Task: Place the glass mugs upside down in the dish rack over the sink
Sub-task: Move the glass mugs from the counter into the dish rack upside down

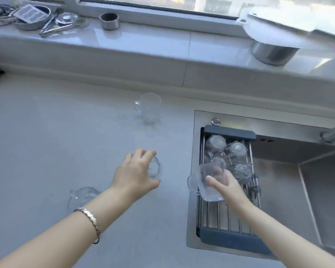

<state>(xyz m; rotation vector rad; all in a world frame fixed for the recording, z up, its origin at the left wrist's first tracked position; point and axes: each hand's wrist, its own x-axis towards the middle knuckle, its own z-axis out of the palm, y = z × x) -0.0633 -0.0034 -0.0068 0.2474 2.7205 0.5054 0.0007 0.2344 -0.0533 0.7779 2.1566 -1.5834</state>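
Sunlit from the window behind, a pale desk point(46, 142) is seen beside a steel sink point(278, 171). A glass mug point(209, 182) is gripped in the closed right hand point(223, 183), held tilted over the dish rack point(226, 215), where upturned mugs point(226, 151) are grouped at the far end. Another mug point(154, 168) on the desk is clasped by the left hand point(133, 175), fingers point(141, 152) curled over it. Two more mugs point(150, 108) are left on the desk.

four clear glass mugs point(227, 153) sit upside down at the 12 o'clock end of the grey-ended wire dish rack point(228, 217); two more stand on the counter at 9 o'clock.
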